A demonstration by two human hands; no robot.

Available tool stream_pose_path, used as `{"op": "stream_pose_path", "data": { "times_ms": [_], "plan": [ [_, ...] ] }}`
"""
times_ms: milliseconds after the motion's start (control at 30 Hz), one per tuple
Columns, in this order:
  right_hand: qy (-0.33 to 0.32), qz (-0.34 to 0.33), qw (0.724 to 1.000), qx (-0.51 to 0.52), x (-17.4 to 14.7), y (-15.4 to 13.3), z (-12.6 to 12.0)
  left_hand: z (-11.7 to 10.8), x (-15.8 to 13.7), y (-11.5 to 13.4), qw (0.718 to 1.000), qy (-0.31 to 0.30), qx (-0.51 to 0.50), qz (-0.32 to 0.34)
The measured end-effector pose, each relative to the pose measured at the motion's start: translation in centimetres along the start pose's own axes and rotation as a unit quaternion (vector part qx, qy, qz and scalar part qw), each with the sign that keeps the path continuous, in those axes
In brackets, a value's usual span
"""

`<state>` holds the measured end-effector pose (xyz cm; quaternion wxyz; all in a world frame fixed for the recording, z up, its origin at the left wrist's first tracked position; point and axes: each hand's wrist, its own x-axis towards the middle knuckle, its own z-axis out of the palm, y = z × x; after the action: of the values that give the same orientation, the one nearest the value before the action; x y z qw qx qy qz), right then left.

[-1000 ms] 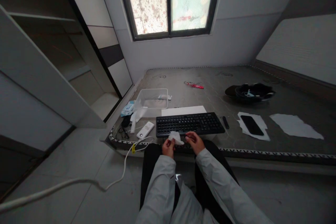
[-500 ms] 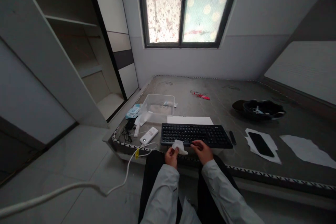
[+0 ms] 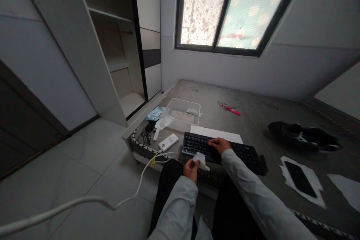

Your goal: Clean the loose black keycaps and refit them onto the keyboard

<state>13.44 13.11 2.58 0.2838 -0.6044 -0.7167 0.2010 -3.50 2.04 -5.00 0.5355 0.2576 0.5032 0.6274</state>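
Observation:
A black keyboard lies on the bed near its front edge. In front of its near edge, my left hand is closed on a crumpled white tissue. My right hand reaches over the middle of the keys, its fingers pressed together and pointing left. Whether those fingers hold some small thing is too small to tell, as is whether they touch the keys. Part of the keyboard is covered by the right hand and sleeve. Behind the keyboard lies a flat white strip.
To the left are a clear plastic bin, a white power strip with its cable, black cords and a blue packet. At right lie a black phone on paper and a dark cap. A red item lies farther back.
My right hand has gone from the keyboard's near edge forward over its keys. The left hand still grips the tissue. The view has turned left.

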Motion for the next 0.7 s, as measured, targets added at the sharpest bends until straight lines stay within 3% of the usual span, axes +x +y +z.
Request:
{"op": "stream_pose_path", "data": {
  "times_ms": [333,700],
  "plan": [
    [-0.018,-0.003,0.999,-0.036,1.7,1.4,1.7,0.1,-0.2,0.8,1.0,-0.001,0.004,-0.004],
    [-0.056,0.039,0.996,-0.064,2.1,0.6,0.8,0.0,0.1,0.2,1.0,-0.008,0.007,-0.002]
  ]
}}
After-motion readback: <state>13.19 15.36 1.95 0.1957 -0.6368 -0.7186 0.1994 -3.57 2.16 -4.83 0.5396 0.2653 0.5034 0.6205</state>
